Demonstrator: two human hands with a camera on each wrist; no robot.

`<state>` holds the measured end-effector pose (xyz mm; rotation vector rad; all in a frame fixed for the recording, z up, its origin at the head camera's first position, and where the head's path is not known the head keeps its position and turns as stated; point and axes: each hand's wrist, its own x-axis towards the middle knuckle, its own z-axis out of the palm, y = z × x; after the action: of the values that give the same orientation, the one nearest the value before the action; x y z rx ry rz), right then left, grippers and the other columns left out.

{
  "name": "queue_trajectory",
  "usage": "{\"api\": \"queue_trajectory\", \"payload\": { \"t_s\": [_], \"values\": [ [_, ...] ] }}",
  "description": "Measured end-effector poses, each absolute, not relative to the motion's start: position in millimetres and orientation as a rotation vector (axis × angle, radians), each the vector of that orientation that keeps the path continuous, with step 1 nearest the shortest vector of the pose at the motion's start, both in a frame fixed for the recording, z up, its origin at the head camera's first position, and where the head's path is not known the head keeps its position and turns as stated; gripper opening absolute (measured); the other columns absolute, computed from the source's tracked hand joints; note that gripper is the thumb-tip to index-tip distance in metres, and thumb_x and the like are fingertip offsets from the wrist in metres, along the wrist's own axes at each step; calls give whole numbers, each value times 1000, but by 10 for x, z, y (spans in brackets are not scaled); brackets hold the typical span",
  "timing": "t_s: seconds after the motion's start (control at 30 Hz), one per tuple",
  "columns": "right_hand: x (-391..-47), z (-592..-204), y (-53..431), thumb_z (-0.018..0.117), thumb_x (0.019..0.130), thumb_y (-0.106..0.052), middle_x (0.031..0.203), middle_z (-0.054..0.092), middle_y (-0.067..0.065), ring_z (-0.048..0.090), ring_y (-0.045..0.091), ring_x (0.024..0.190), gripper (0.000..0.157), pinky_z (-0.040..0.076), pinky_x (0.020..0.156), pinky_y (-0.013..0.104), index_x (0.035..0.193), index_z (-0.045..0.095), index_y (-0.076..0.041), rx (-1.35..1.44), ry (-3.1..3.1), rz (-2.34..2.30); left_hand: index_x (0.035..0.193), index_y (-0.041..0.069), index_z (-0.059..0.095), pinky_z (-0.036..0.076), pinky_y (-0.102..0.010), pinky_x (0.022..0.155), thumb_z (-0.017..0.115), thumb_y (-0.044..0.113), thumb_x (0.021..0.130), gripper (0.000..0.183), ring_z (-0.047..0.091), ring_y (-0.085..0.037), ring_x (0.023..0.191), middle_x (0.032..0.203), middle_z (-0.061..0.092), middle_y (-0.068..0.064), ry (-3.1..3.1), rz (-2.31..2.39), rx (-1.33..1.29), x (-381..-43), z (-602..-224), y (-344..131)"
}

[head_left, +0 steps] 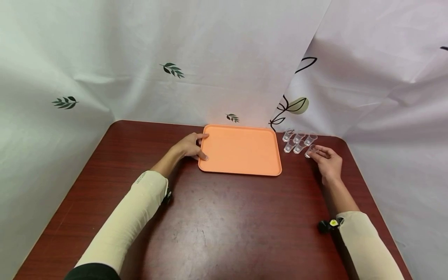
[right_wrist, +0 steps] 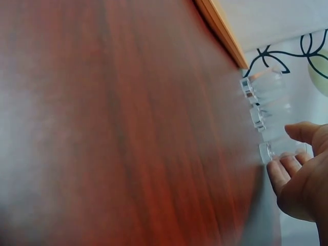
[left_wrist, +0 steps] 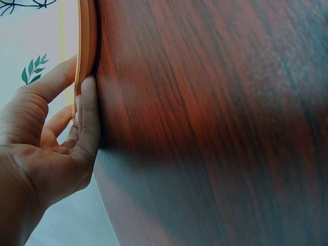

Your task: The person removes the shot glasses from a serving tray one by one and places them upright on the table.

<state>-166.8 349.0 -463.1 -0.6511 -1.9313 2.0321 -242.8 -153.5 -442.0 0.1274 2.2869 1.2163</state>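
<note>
An orange rectangular tray [head_left: 241,151] lies near the back edge of the table. My left hand [head_left: 189,147] grips its left edge, the thumb over the rim and other fingers against its side, as the left wrist view [left_wrist: 82,46] also shows. Right of the tray, several small clear plastic cups [head_left: 300,137] stand upright in two close rows. With its thumb and fingers, my right hand [head_left: 328,161] holds the front-right cup [head_left: 309,151]. In the right wrist view that cup's base [right_wrist: 265,152] is at the table surface, and the fingers partly hide its wall.
The dark red-brown wooden table [head_left: 217,225] stretches in front of the tray. A white curtain [head_left: 224,58] with leaf prints hangs right behind the tray and cups. The table's right edge [head_left: 367,194] runs close beside my right forearm.
</note>
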Motion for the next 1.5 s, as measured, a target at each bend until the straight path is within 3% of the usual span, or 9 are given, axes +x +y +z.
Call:
{"api": "queue_trajectory", "payload": {
  "t_s": [0.43, 1.07, 1.33, 1.43, 1.5],
  "values": [
    [-1746, -4649, 3516, 89, 91, 4, 86, 78, -22, 72, -9, 83, 44, 59, 73, 5, 131, 76, -3, -691, -2024, 1920, 178, 17, 38, 69, -28, 72, 93, -6, 88, 108, 67, -21, 88, 143, 37, -18, 2289, 1206, 138, -2443, -4425, -1534],
    [-1513, -4648, 3545, 90, 92, -1, 99, 76, -21, 72, -8, 95, 54, 59, 78, 4, 143, 73, -7, -703, -2097, 1838, 180, 16, 30, 70, -29, 74, 93, -6, 88, 114, 64, -22, 90, 133, 34, -16, 2285, 1215, 188, -2426, -4448, -1551],
    [-1505, -4518, 3556, 90, 96, -14, 137, 74, 0, 69, 7, 124, 59, 56, 90, 3, 152, 70, -11, -705, -2270, 1570, 184, 29, 7, 65, -28, 60, 97, -1, 84, 138, 61, -20, 76, 123, 41, -17, 2358, 1185, 282, -2416, -4440, -1553],
    [-1517, -4425, 3552, 88, 99, -27, 152, 70, 7, 65, 11, 134, 61, 53, 101, 11, 155, 69, -15, -684, -2356, 1439, 184, 28, 2, 65, -31, 58, 98, 3, 85, 140, 63, -21, 71, 128, 44, -21, 2368, 1178, 303, -2401, -4422, -1580],
    [-1527, -4355, 3535, 86, 100, -36, 160, 66, 8, 60, 17, 145, 63, 51, 116, 23, 157, 68, -17, -634, -2421, 1348, 184, 23, 5, 67, -35, 59, 98, 9, 85, 136, 64, -23, 70, 129, 46, -23, 2390, 1182, 293, -2389, -4396, -1608]
  ]
}}
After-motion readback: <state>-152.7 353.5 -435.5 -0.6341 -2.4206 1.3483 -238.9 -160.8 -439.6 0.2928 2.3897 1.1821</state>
